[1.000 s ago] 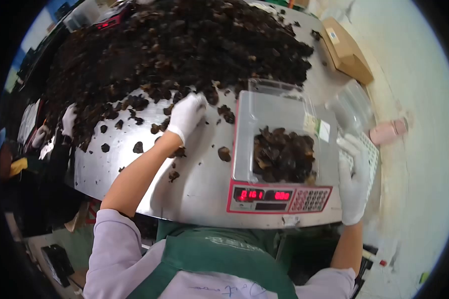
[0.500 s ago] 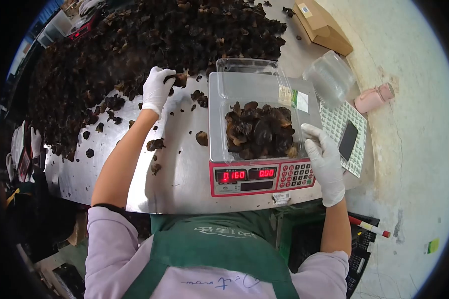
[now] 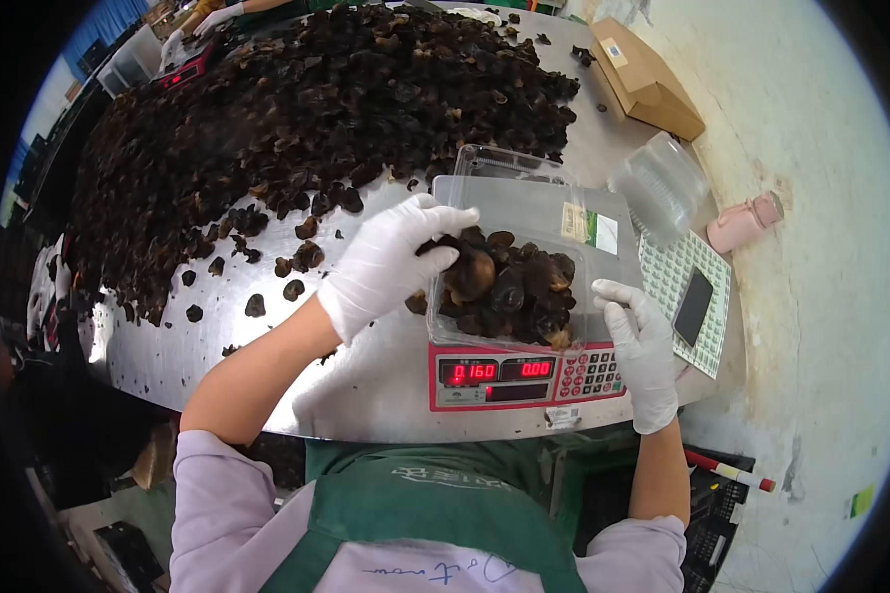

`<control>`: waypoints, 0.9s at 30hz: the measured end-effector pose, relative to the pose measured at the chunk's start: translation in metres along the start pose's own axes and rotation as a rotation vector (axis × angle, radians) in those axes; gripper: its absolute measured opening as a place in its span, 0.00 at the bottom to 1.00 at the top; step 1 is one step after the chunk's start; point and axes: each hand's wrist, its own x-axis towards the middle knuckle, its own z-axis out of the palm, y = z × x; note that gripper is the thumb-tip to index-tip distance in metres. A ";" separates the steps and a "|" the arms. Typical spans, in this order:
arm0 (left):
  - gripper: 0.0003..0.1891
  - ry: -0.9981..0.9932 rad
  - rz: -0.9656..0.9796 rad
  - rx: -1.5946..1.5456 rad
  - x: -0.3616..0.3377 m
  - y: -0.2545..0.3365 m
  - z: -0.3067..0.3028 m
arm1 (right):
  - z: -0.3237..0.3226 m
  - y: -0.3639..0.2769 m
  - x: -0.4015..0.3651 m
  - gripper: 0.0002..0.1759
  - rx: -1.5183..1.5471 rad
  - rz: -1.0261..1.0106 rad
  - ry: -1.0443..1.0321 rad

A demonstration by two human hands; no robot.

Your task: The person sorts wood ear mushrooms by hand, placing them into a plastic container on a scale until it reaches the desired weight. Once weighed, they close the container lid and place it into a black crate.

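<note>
My left hand (image 3: 391, 259), in a white glove, is closed on a dark wood ear mushroom (image 3: 437, 247) at the left side of a clear plastic box (image 3: 576, 296). Brown-black wood ear mushrooms (image 3: 512, 292) fill the front part of this box, whose lid is folded open toward the back. It rests on a red-edged digital scale (image 3: 494, 381) reading 0.160. Just right of the box, my right hand (image 3: 645, 351), gloved too, has loosely curved fingers apart and nothing visible in them.
A large heap of wood ear mushrooms (image 3: 297, 119) covers the metal table's back and left. To the right are stacked clear boxes (image 3: 661, 188), a label sheet (image 3: 670, 267) with a phone (image 3: 693, 306), a pink bottle (image 3: 744, 222) and a cardboard box (image 3: 648, 84). Another person's gloved hand (image 3: 218, 18) is at the far side.
My left hand has come from the heap's edge, rightward and nearer me, to the box with its mushroom. My right hand stays beside the box. The view has shifted slightly.
</note>
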 end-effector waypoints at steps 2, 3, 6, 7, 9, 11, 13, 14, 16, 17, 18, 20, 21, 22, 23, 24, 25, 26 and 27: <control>0.26 0.068 -0.033 0.004 -0.003 0.006 0.001 | -0.004 -0.003 0.003 0.12 -0.037 -0.033 -0.014; 0.25 0.088 -0.068 0.011 -0.004 0.006 -0.004 | -0.006 -0.004 0.006 0.12 -0.017 -0.048 0.007; 0.23 0.192 -0.220 0.019 -0.019 -0.022 -0.022 | -0.012 0.004 0.021 0.13 0.038 -0.011 0.049; 0.21 0.188 -0.224 0.194 -0.025 -0.040 -0.025 | -0.014 0.008 0.030 0.13 0.067 0.041 0.065; 0.19 0.219 -0.094 0.573 -0.043 -0.062 -0.020 | -0.013 0.013 0.055 0.15 0.082 0.056 0.030; 0.20 0.137 -0.118 0.329 -0.049 -0.057 -0.011 | -0.007 0.017 0.082 0.18 0.505 0.277 -0.003; 0.27 0.100 -0.448 -0.527 -0.046 -0.021 0.004 | 0.001 0.025 0.107 0.21 0.609 0.333 -0.040; 0.31 0.112 -0.497 -0.581 -0.042 -0.010 0.012 | 0.007 0.045 0.124 0.23 0.757 0.425 -0.125; 0.41 0.096 -0.539 -0.610 -0.034 0.000 0.027 | 0.008 0.051 0.140 0.25 0.901 0.515 -0.211; 0.41 0.084 -0.573 -0.642 -0.032 -0.002 0.035 | 0.007 0.048 0.144 0.28 0.985 0.514 -0.259; 0.40 0.090 -0.555 -0.590 -0.031 -0.004 0.040 | 0.007 0.046 0.146 0.30 1.068 0.512 -0.307; 0.39 0.097 -0.536 -0.540 -0.030 -0.004 0.039 | 0.004 0.013 0.131 0.33 0.843 0.386 -0.174; 0.38 0.084 -0.581 -0.637 -0.032 -0.003 0.032 | 0.000 -0.001 0.119 0.36 0.619 0.261 -0.048; 0.36 0.069 -0.629 -0.736 -0.035 0.001 0.024 | -0.008 -0.003 0.103 0.29 0.614 0.142 -0.146; 0.32 0.103 -0.647 -0.781 -0.040 0.009 0.015 | -0.013 -0.012 0.084 0.29 0.612 0.148 -0.147; 0.30 0.116 -0.691 -0.844 -0.049 0.005 0.010 | -0.018 -0.024 0.063 0.23 0.317 0.048 -0.181; 0.28 0.128 -0.734 -0.908 -0.058 0.001 0.007 | -0.018 -0.029 0.043 0.17 0.020 -0.050 -0.213; 0.28 0.118 -0.735 -0.911 -0.065 0.004 0.006 | -0.011 -0.024 0.025 0.13 -0.121 -0.132 -0.147; 0.25 0.031 -0.794 -0.937 -0.071 0.011 0.003 | 0.000 -0.018 0.009 0.12 -0.262 -0.211 -0.077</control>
